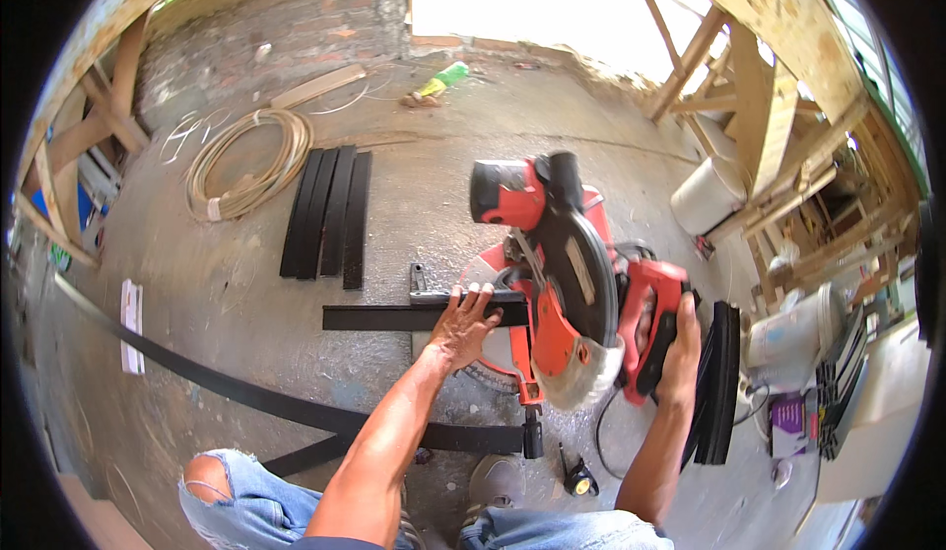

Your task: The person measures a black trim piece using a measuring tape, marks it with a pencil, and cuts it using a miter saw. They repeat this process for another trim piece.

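A red and black mitre saw point(581, 284) stands on the floor in front of me, its head raised over the base. My right hand point(678, 358) is wrapped round the saw's red handle point(658, 304); some fingers show through the grip opening. A short black bar point(379, 317) lies across the saw base along the metal fence point(432, 297). My left hand point(466, 325) holds this bar against the fence, fingers reaching over the top, left of the blade guard point(586, 294). The bar's right end is at the blade line, partly hidden by the saw.
Several cut black bars point(330, 215) lie beyond, near a coiled hose point(222, 175). A long black bar point(246, 389) crosses the floor at left. More black strips point(717, 382), a tape measure point(579, 478) and a white bucket point(788, 338) are at right.
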### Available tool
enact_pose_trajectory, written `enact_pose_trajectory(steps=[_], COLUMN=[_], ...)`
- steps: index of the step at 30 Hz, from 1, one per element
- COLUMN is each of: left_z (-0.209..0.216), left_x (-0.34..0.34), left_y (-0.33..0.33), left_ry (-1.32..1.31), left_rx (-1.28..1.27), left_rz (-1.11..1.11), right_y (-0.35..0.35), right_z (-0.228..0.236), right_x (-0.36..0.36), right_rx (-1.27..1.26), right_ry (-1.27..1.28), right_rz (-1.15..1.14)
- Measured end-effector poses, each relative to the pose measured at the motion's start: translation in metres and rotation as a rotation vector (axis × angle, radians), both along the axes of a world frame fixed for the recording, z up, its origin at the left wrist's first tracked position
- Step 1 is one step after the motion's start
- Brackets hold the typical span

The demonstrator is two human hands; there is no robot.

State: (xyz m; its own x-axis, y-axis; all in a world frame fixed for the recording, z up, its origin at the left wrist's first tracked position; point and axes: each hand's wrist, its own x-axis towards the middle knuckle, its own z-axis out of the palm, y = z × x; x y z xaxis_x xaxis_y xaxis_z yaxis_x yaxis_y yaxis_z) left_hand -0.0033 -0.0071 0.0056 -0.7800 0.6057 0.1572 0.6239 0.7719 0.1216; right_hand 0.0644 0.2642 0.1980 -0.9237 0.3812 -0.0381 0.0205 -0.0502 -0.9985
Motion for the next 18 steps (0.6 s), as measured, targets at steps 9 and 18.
enact_pose_trajectory(steps=[9, 18], left_z=[0.009, 0.039], left_x=[0.0, 0.011], left_y=[-0.006, -0.031], left_ry=[-0.042, 0.014], left_rx=[-0.012, -0.007], left_rz=[-0.065, -0.066], right_y=[0.018, 0.028], right_z=[0.07, 0.058], right_x=[-0.083, -0.129], right_rx=[-0.039, -0.232], right_ry=[0.034, 0.215], right_rz=[0.318, 0.295])
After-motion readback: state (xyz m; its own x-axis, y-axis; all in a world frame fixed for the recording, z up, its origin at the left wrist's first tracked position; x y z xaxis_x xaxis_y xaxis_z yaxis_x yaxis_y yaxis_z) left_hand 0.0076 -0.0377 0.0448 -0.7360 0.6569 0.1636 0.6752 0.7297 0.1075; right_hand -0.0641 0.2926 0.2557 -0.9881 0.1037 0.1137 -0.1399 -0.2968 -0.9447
